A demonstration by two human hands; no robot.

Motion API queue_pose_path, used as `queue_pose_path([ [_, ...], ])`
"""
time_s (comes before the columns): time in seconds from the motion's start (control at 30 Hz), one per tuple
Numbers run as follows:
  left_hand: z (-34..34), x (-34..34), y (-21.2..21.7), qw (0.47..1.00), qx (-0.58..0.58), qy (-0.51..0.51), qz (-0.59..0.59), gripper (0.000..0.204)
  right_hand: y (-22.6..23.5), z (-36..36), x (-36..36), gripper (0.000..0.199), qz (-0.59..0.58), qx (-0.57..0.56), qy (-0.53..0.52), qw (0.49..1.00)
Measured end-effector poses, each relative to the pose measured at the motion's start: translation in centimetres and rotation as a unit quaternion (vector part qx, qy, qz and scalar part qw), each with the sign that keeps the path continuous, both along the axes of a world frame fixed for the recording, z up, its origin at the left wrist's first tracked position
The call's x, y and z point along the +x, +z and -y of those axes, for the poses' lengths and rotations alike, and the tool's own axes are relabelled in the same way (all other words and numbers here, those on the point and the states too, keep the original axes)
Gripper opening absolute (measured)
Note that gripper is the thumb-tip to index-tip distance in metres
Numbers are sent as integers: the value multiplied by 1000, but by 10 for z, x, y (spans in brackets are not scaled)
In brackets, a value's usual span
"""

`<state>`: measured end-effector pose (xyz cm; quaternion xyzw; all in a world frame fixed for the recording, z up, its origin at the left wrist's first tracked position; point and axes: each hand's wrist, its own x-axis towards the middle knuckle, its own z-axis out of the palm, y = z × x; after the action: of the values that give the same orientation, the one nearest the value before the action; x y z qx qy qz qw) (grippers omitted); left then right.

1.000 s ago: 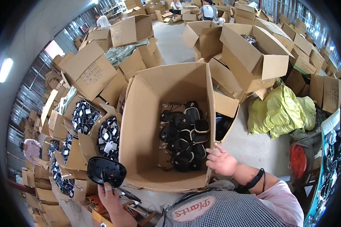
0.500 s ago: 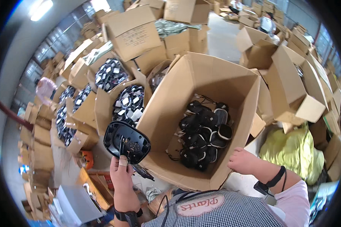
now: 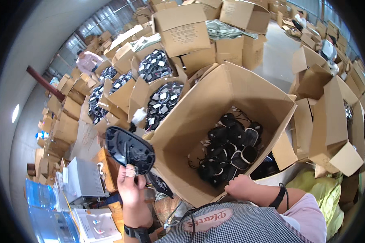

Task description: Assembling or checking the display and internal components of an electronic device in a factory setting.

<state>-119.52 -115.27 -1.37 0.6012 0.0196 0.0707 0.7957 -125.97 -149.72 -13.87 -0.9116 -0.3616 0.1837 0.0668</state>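
My left hand (image 3: 130,187) holds up a black oval mirror housing (image 3: 129,148) with a short wire hanging from it, just left of a big open cardboard box (image 3: 198,117). At the bottom of that box lies a pile of black housings with wires (image 3: 231,150). My right hand (image 3: 240,187) rests on the box's near rim, fingers curled over the edge, beside the pile. A black band sits on each wrist.
More open boxes full of black parts (image 3: 160,101) stand to the left and behind. Stacked cardboard boxes (image 3: 182,28) surround the spot. A yellow-green bag (image 3: 336,194) lies at right. A grey device (image 3: 83,178) sits on a wooden bench at lower left. People (image 3: 87,60) work far off.
The view has swung left and down. My left hand has lifted the black housing higher, next to the box's left wall. My right hand has stayed on the box's near rim.
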Motion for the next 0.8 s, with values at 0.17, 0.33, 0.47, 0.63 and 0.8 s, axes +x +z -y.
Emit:
queue_pose_path([
  [0.17,-19,-19,-17,999,-40,-5,-1,17,3,-13,6,11,-28,-61,-3,998],
  [0.33,-40,-28,-46,997,-73,10,10,17,9,-15,1,12,-26,-89,-8,996],
  [0.47,-19,-33,-34,996,-50,64,-32,15,7,-6,4,13,-28,-84,-4,996],
  [0.63,-3,-42,-43,996,-33,83,-12,18,20,25,23,17,-96,-27,45,994],
  [0.8,50,-50,-33,986,-29,164,-7,16,30,67,57,19,-97,-94,96,986],
])
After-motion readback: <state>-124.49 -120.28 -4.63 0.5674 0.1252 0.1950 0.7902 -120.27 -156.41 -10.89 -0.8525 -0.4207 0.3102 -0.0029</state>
